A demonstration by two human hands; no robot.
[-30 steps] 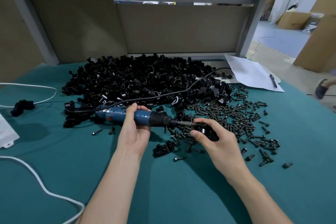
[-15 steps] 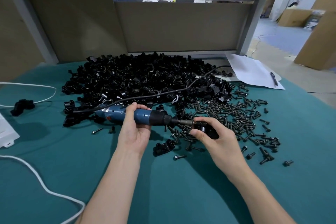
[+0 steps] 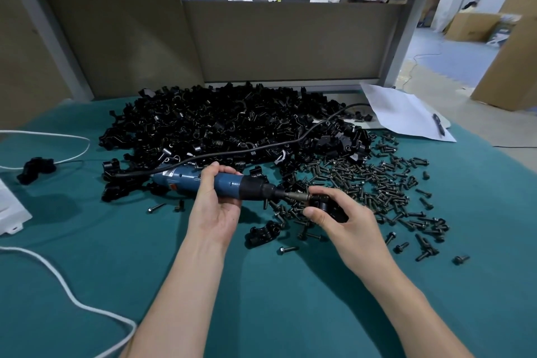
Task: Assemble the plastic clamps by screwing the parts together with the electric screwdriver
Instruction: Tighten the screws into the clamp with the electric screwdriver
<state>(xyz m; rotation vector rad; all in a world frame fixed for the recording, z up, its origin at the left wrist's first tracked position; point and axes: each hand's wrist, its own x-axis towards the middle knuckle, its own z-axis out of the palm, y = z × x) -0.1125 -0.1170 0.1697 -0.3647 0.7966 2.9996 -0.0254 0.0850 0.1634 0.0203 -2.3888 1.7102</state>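
Observation:
My left hand grips the blue electric screwdriver, held level with its bit pointing right. The bit tip meets a black plastic clamp that my right hand holds between thumb and fingers just above the green table. A big heap of black clamp parts lies behind the tool. Several dark screws are scattered to the right of my right hand. One assembled-looking black clamp lies on the table between my wrists.
The screwdriver's black cord runs back over the heap. A white cable loops at the left, by a white box and a lone black clamp. Paper with a pen lies at the back right. The table ends at a grey partition.
Both hands, the screwdriver and the clamp stay in the same place and grip. Only the camera view shifts slightly.

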